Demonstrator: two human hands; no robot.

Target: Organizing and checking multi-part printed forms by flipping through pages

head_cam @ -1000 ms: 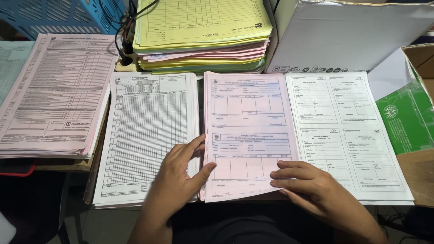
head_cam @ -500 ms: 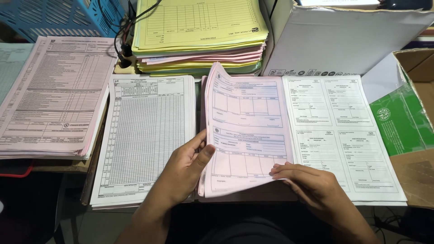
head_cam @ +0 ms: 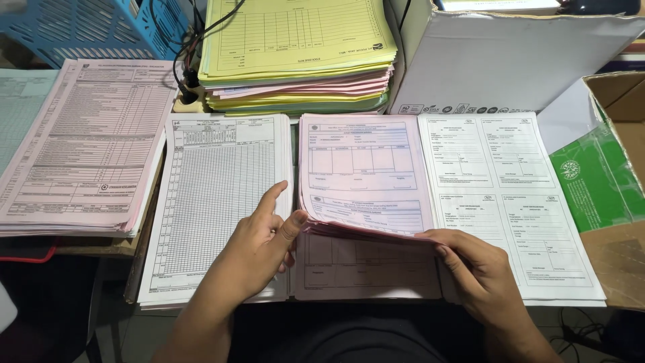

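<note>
Stack of pink forms point(head_cam: 363, 175) lies dead ahead at the middle of the desk point(head_cam: 101, 249), long axis running away from the person. Near edge of the top sheets lifted and curled; lower sheets flat beneath.

Left hand point(head_cam: 259, 249) at the stack's left edge, thumb pressed into the lifted bundle, fingers resting over the white gridded sheets point(head_cam: 215, 202) next door.

Right hand point(head_cam: 474, 265) at the near right corner, pinching the raised sheets from the edge. Both about equally close.

White forms point(head_cam: 510, 195) touch the pink stack on the right. Yellow-topped paper pile point(head_cam: 295, 54) behind, white box point(head_cam: 510, 60) beside it. Pink stack of forms point(head_cam: 80, 148) far left. Nothing blocks the hands.
</note>
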